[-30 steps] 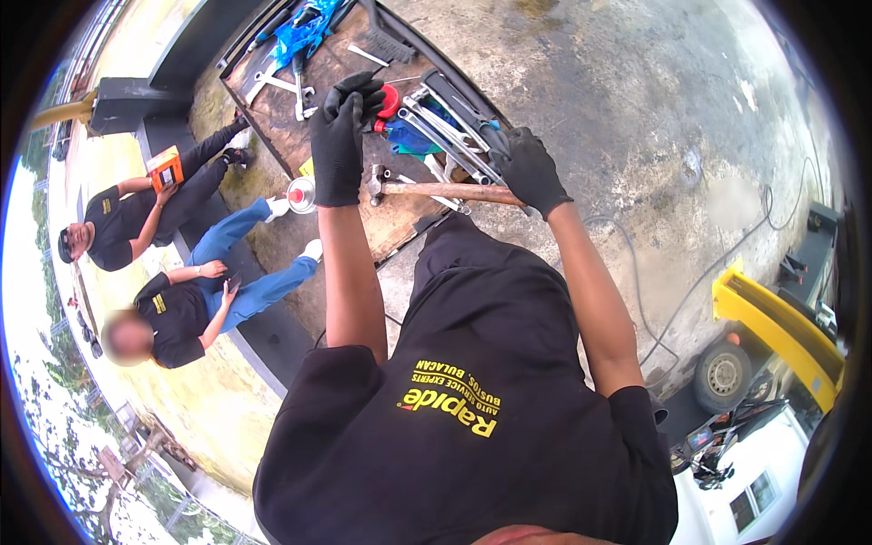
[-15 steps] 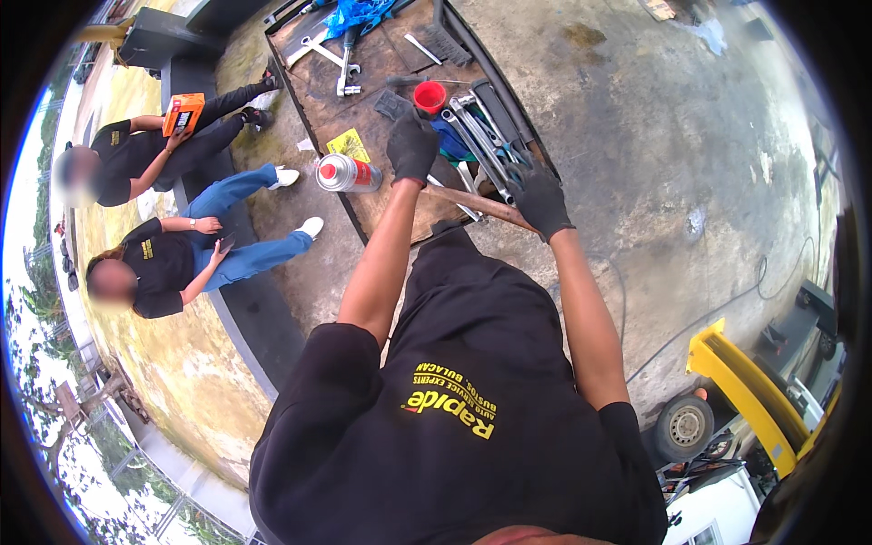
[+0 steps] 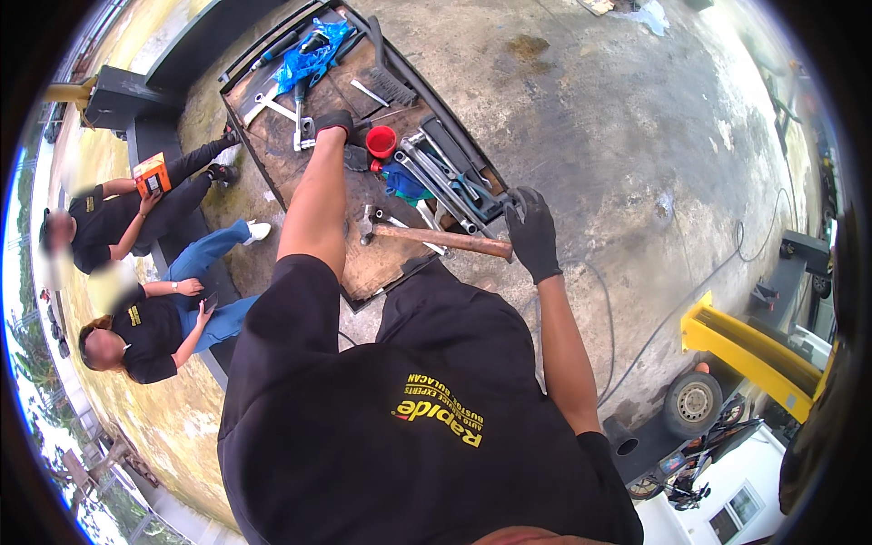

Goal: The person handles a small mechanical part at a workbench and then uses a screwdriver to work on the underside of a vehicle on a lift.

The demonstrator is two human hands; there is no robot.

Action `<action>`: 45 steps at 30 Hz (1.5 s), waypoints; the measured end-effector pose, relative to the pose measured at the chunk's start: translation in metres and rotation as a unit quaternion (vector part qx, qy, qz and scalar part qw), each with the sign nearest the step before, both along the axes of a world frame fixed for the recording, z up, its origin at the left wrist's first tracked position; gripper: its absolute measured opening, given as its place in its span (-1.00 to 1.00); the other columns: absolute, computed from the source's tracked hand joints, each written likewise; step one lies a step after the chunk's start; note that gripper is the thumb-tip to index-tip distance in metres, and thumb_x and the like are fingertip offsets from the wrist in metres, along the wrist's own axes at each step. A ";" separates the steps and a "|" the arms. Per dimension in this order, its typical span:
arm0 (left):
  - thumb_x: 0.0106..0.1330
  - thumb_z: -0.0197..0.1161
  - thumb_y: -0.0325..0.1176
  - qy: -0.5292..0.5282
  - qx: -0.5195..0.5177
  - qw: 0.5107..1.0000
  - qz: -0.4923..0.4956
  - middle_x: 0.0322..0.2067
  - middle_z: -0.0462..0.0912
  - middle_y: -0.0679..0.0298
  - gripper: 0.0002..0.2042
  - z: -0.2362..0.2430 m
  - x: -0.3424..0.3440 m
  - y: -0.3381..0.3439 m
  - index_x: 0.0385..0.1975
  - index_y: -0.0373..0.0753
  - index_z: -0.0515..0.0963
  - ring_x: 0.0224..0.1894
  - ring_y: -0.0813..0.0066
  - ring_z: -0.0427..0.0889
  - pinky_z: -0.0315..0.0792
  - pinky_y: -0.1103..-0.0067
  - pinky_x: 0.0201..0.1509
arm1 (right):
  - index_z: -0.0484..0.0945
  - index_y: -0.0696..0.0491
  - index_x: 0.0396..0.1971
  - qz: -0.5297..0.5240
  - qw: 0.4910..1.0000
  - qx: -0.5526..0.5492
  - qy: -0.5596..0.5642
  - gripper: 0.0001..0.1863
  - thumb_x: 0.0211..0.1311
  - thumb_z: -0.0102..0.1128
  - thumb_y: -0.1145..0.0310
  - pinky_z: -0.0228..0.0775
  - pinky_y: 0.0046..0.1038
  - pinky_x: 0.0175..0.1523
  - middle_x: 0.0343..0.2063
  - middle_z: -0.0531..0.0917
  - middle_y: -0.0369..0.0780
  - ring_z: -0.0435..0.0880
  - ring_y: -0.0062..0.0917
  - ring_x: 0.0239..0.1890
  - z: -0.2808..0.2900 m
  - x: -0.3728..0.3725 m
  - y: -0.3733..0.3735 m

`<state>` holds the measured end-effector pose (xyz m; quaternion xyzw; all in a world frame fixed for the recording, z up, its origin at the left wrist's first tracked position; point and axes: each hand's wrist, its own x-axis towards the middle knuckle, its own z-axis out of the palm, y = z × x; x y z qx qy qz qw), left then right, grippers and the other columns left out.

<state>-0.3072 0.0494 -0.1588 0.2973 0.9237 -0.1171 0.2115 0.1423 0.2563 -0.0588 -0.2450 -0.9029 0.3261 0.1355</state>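
My gloved left hand (image 3: 333, 125) reaches over the tool cart (image 3: 272, 159), near a long-handled socket tool (image 3: 300, 118). My forearm hides its fingers. My gloved right hand (image 3: 531, 227) is at the cart's right corner, fingers curled; what they grip, if anything, is unclear. Beside it lie several long wrenches (image 3: 434, 189) and a hammer (image 3: 445, 241), whose wooden handle ends by that hand. A red funnel or cup (image 3: 381, 142) and a blue-green cloth (image 3: 402, 182) sit between my hands, and a blue plastic sheet (image 3: 309, 62) is at the far end.
Two co-workers (image 3: 95, 227) (image 3: 150, 331) sit on a dark ledge at left, one holding an orange box (image 3: 152, 173). A grey cable (image 3: 718, 263) runs over the concrete floor. At right are a yellow lift post (image 3: 745, 354) and a wheel (image 3: 692, 400).
My left hand has reached further forward and left over the cart, and the spray can seen earlier is now out of sight. My right hand stays at the cart's right side.
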 end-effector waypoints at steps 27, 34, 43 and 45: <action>0.39 0.20 -0.53 -0.331 0.743 0.345 -0.468 -0.13 0.73 0.05 -0.73 0.512 0.479 0.288 0.06 -0.29 0.61 -0.23 0.19 0.74 0.59 0.37 -0.10 | 0.57 0.15 -0.01 -0.427 0.802 0.269 0.319 -0.80 0.45 0.17 0.45 0.53 -0.34 -0.29 -0.25 0.64 -0.12 0.68 -0.38 -0.29 0.407 0.193 0.049; 0.60 0.03 -0.40 -0.398 0.721 0.107 -0.557 -0.01 0.66 0.10 -0.69 0.614 0.541 0.330 0.22 -0.38 0.50 -0.05 0.36 0.69 0.58 0.46 0.09 | 0.58 0.14 0.05 -0.417 0.622 0.631 0.202 -0.65 0.25 0.31 0.57 0.57 -0.30 -0.09 -0.10 0.66 -0.06 0.68 -0.22 -0.19 0.423 0.190 0.063; 0.49 0.02 -0.54 -0.031 0.793 0.151 -0.590 0.22 0.51 -0.06 -0.57 0.625 0.527 0.341 0.35 -0.34 0.37 0.09 0.13 0.66 0.54 0.40 0.23 | 0.58 0.15 -0.11 -0.353 0.766 0.243 0.479 -0.60 0.65 -0.08 0.11 0.17 -0.61 -0.57 -0.63 0.45 -0.34 0.35 -0.74 -0.70 0.435 0.173 0.067; 0.62 -0.03 -0.41 -0.346 0.693 0.191 -0.603 0.21 0.55 -0.02 -0.61 0.628 0.530 0.326 0.37 -0.35 0.32 0.14 0.17 0.67 0.51 0.39 0.31 | 0.58 0.13 -0.10 -0.295 0.777 0.167 0.531 -0.55 0.65 -0.09 0.01 0.13 -0.62 -0.59 -0.67 0.43 -0.38 0.31 -0.75 -0.73 0.435 0.175 0.069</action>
